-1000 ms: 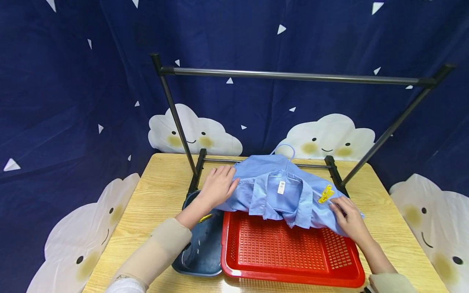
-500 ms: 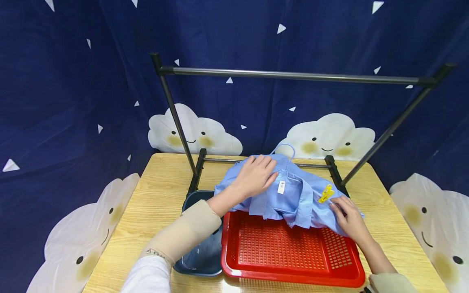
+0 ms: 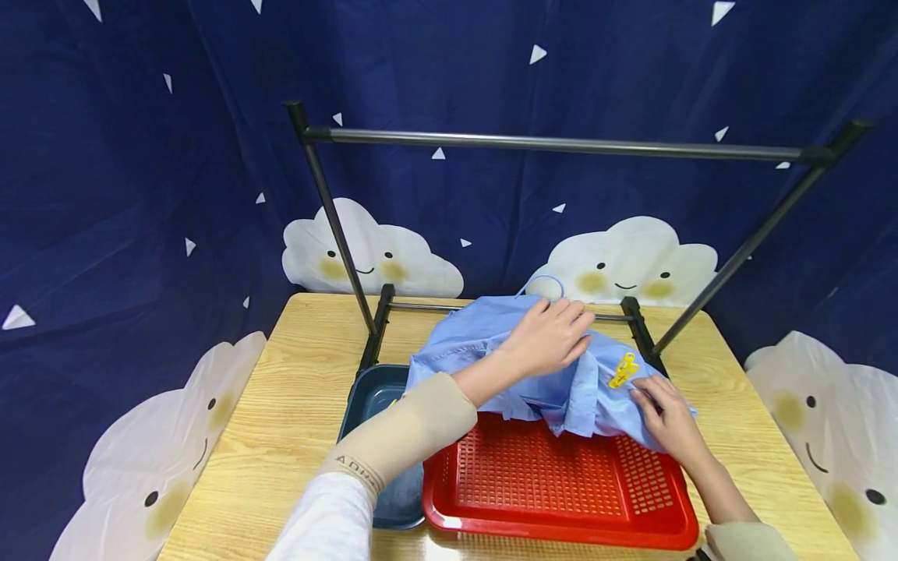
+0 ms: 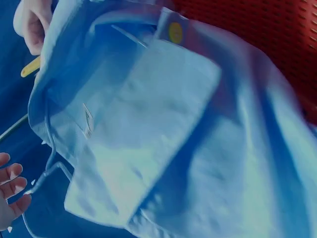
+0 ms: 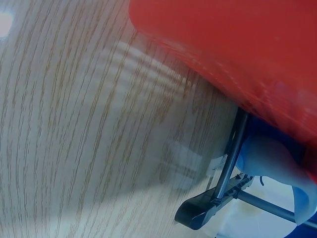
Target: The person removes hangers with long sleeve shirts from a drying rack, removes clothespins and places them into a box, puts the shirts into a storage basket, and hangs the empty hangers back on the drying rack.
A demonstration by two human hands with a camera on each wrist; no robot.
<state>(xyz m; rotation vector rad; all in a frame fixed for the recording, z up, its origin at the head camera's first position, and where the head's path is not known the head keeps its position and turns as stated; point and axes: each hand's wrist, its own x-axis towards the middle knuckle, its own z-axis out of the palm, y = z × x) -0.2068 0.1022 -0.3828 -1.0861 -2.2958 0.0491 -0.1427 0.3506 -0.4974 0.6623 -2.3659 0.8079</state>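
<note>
A light blue shirt (image 3: 463, 335) on a blue hanger (image 3: 549, 276) lies across the back of a red basket (image 3: 561, 530). Over the shirt's collar is the left hand (image 3: 550, 339), its fingers loosely extended and holding nothing. In the left wrist view that hand (image 4: 11, 191) shows beside the hanger hook (image 4: 52, 168) and the shirt collar (image 4: 163, 109). A yellow clip (image 3: 623, 371) sits on the shirt's right shoulder. The right hand (image 3: 669, 413) grips the shirt cloth just below that clip. The right wrist view does not show the right hand.
A black rack with a metal bar (image 3: 561, 144) stands over the table (image 3: 252, 436). Left of the red basket is a dark blue bin (image 3: 403, 502), partly covered by the left sleeve. Behind hangs a navy curtain (image 3: 421, 70) with clouds.
The left hand has moved right across the shirt, from its left shoulder to above the collar, uncovering the left shoulder. The right hand stays in place at the cloth by the clip.
</note>
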